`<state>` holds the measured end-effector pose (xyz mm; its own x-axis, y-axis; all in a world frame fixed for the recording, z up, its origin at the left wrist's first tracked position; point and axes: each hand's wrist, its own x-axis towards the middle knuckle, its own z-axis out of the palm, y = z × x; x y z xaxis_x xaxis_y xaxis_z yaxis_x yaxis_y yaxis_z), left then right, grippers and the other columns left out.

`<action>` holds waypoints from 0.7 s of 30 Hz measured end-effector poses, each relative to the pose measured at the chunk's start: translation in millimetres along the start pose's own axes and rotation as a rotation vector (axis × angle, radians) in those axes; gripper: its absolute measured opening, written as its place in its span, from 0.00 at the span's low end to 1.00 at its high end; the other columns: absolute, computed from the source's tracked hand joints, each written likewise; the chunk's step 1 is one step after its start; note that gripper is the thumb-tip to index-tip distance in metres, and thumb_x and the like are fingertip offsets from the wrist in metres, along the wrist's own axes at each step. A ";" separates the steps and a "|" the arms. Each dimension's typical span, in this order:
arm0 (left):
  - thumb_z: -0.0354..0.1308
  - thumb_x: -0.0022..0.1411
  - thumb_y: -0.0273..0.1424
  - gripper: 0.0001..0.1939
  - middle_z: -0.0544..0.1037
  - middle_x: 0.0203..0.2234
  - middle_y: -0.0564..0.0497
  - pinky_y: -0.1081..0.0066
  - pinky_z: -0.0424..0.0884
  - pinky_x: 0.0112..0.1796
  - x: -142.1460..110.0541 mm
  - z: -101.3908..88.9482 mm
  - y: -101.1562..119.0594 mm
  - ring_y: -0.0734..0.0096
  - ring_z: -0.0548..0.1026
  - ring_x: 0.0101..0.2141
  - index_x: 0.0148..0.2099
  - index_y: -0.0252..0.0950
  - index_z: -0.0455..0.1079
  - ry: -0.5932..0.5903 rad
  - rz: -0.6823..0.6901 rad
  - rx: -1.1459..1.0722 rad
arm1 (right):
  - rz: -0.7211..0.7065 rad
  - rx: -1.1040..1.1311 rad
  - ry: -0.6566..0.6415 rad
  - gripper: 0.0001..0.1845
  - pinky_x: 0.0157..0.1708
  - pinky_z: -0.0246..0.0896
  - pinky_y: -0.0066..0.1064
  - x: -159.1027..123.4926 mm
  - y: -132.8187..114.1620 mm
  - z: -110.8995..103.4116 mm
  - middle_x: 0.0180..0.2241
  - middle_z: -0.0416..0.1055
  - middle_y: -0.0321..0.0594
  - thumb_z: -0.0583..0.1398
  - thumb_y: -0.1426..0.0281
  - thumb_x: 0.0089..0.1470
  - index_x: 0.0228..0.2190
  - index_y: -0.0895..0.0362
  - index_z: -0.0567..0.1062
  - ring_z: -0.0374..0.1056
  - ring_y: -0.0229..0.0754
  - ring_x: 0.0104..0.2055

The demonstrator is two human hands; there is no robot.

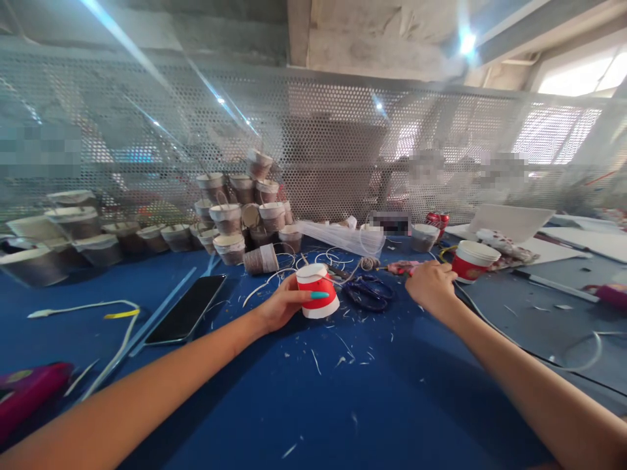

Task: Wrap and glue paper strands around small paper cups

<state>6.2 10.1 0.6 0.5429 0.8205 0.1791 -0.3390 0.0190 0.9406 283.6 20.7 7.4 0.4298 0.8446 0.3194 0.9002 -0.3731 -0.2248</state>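
My left hand [287, 305] is closed around a red and white paper cup [316, 287], its thumb with a long turquoise nail lying across the red side. The cup is just above the blue table. Further right, my right hand [432, 285] is closed with its fingers curled at the end of a pink tool [404, 267] with a narrow tip pointing left. What kind of tool it is cannot be made out. Between the hands lie dark blue-handled scissors [368, 292]. A second red and white cup [474, 262] stands right beside my right hand.
Several brown cups with white rims [228, 220] are stacked at the back, before a perforated metal screen [333, 143]. A phone [189, 310] and white cord [122, 339] lie left. A magenta tool [36, 391] is at the left edge. Paper scraps [343, 359] litter the blue table [313, 418].
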 end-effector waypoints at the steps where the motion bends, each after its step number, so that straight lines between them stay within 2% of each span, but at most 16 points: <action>1: 0.62 0.44 0.26 0.24 0.77 0.38 0.44 0.63 0.66 0.41 0.0 -1.0 -0.8 0.60 0.74 0.39 0.47 0.32 0.68 -0.002 0.005 -0.005 | 0.018 -0.002 0.029 0.25 0.32 0.56 0.50 -3.0 -1.7 -1.2 0.43 0.57 0.79 0.50 0.77 0.45 0.44 0.82 0.60 0.56 0.69 0.47; 3: 0.63 0.43 0.25 0.25 0.77 0.39 0.45 0.63 0.66 0.42 0.1 -3.2 -2.9 0.60 0.74 0.40 0.47 0.32 0.68 -0.003 0.007 -0.011 | -0.017 -0.001 0.114 0.23 0.34 0.56 0.52 -11.2 -8.4 -6.4 0.44 0.57 0.75 0.52 0.74 0.46 0.43 0.77 0.62 0.54 0.69 0.49; 6: 0.63 0.43 0.25 0.25 0.76 0.39 0.44 0.63 0.66 0.43 0.4 -5.3 -6.0 0.60 0.73 0.40 0.47 0.32 0.68 0.005 -0.004 -0.007 | -0.394 0.214 0.197 0.21 0.40 0.55 0.52 -29.2 -23.2 -17.3 0.42 0.60 0.65 0.54 0.65 0.49 0.40 0.69 0.65 0.54 0.62 0.48; 7: 0.64 0.42 0.25 0.25 0.77 0.39 0.44 0.63 0.66 0.43 0.4 -5.5 -6.7 0.61 0.74 0.40 0.47 0.31 0.68 0.011 -0.006 -0.006 | -0.534 0.352 0.179 0.20 0.43 0.55 0.50 -36.6 -28.2 -20.3 0.42 0.62 0.58 0.54 0.62 0.50 0.39 0.65 0.64 0.55 0.57 0.47; 9: 0.65 0.42 0.26 0.25 0.77 0.38 0.44 0.62 0.65 0.44 0.2 -4.9 -7.2 0.61 0.74 0.39 0.46 0.31 0.68 0.018 -0.002 -0.005 | -0.744 0.594 -0.018 0.17 0.45 0.56 0.44 -52.1 -36.6 -23.5 0.39 0.64 0.49 0.52 0.59 0.53 0.38 0.59 0.63 0.58 0.49 0.45; 11: 0.66 0.42 0.26 0.25 0.77 0.37 0.44 0.63 0.65 0.43 -0.5 -3.7 -6.3 0.62 0.75 0.38 0.46 0.31 0.68 0.008 -0.003 0.003 | -0.801 0.712 -0.245 0.19 0.44 0.58 0.42 -65.5 -41.9 -22.5 0.40 0.63 0.46 0.51 0.56 0.54 0.41 0.57 0.61 0.59 0.46 0.45; 14: 0.66 0.42 0.26 0.26 0.77 0.36 0.45 0.64 0.66 0.42 -2.0 -1.7 -3.2 0.64 0.75 0.36 0.47 0.31 0.67 -0.039 -0.035 0.032 | -0.832 0.748 -0.420 0.26 0.44 0.58 0.41 -75.0 -44.6 -15.7 0.42 0.62 0.47 0.54 0.53 0.50 0.44 0.57 0.58 0.59 0.45 0.44; 17: 0.65 0.43 0.27 0.27 0.77 0.36 0.45 0.65 0.67 0.41 -3.1 -0.9 -0.8 0.64 0.75 0.36 0.48 0.31 0.67 -0.085 -0.066 0.043 | -0.815 0.755 -0.486 0.25 0.35 0.60 0.36 -72.3 -45.0 -10.2 0.34 0.64 0.43 0.56 0.51 0.48 0.38 0.58 0.60 0.61 0.41 0.35; 19: 0.65 0.43 0.27 0.27 0.77 0.37 0.45 0.65 0.67 0.42 -3.1 -1.1 -0.6 0.64 0.75 0.37 0.48 0.31 0.67 -0.091 -0.068 0.037 | -0.789 0.754 -0.498 0.22 0.28 0.58 0.33 -67.7 -45.1 -10.7 0.28 0.63 0.38 0.57 0.51 0.47 0.33 0.57 0.62 0.59 0.38 0.29; 21: 0.66 0.42 0.27 0.27 0.77 0.37 0.44 0.65 0.66 0.42 -2.6 -1.7 -1.6 0.63 0.74 0.37 0.48 0.31 0.67 -0.088 -0.056 0.032 | -0.809 0.737 -0.482 0.19 0.26 0.54 0.30 -63.5 -45.1 -14.4 0.24 0.62 0.36 0.57 0.53 0.48 0.27 0.57 0.63 0.57 0.37 0.27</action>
<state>4.0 8.9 -1.9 0.6265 0.7651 0.1489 -0.2818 0.0442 0.9584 216.7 -21.7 10.5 -0.4559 0.8486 0.2683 0.5726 0.5104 -0.6415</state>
